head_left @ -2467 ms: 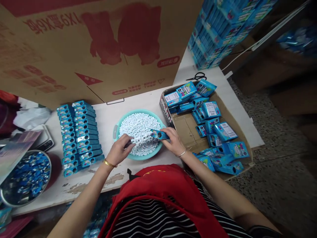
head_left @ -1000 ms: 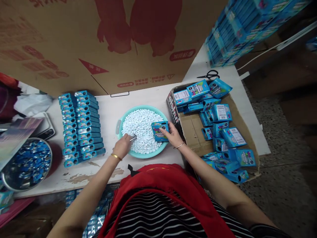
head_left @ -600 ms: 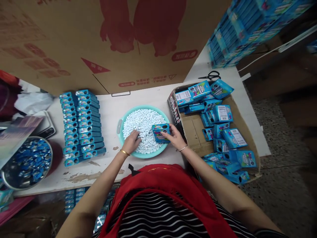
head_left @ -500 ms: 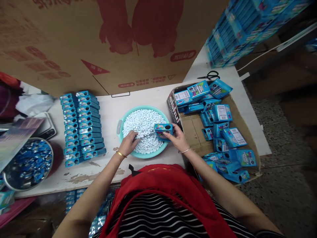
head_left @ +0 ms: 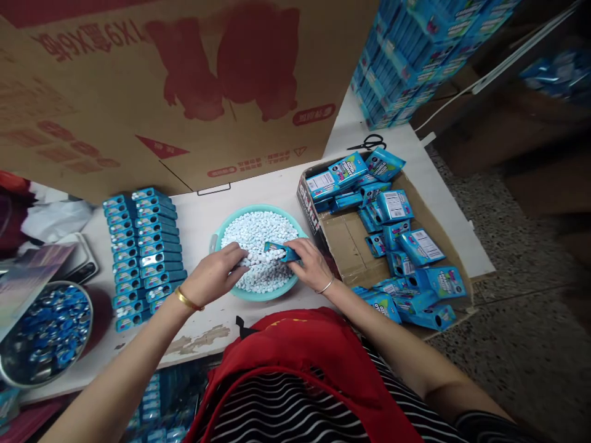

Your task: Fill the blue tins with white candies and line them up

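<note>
Over the teal basin (head_left: 295, 223) full of small white candies (head_left: 256, 227), my right hand (head_left: 312, 266) grips a small blue candy box (head_left: 289, 253), tilted with its end toward the left. White candies lie at that end of the box. My left hand (head_left: 216, 271) is curled around a scoop of the candies, fingertips pointing at the box. Whether the fingers touch the box I cannot tell.
To the right, a cardboard tray (head_left: 344, 246) holds several blue boxes. Two rows of blue boxes (head_left: 159, 246) stand on the left, beside a metal bowl (head_left: 55, 335) of blue wrapped pieces. A large carton (head_left: 184, 92) rises behind; scissors (head_left: 369, 143) lie back right.
The box has gone from upright-facing to tilted, lower over the candies. My left hand has come out of the pile with candies, up to the box. The view has shifted slightly.
</note>
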`<state>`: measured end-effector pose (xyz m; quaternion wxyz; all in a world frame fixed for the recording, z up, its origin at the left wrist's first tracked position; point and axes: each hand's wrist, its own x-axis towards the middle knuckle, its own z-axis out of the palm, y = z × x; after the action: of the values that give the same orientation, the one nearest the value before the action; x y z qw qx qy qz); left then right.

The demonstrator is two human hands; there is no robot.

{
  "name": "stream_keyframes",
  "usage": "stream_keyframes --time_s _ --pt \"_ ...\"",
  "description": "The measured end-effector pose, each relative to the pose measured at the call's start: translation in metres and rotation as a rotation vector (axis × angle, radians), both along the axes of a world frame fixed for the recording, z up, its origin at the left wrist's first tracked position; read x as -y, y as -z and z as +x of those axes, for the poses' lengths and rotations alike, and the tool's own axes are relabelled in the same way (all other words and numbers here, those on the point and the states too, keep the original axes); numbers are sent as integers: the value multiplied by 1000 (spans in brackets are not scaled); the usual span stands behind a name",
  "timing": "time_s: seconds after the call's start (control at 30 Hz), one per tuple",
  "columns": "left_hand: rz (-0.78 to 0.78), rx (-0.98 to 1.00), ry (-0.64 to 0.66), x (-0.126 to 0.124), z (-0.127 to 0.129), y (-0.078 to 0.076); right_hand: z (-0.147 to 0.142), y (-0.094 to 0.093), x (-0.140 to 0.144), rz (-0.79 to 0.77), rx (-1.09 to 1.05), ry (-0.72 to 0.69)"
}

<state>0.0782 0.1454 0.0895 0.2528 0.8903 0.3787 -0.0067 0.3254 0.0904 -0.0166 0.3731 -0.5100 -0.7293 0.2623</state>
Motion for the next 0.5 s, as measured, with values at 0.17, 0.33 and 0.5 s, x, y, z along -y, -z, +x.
stream_keyframes --time_s 0.17,0.33,0.5 --pt "60 -389 67 -7 26 -39 -9 5 3 41 -9 -12" --pt "149 -544 146 -1 52 -62 -14 8 4 27 -36 -6" --pt "178 -439 144 3 53 -66 -14 10 4 14 -64 -2"
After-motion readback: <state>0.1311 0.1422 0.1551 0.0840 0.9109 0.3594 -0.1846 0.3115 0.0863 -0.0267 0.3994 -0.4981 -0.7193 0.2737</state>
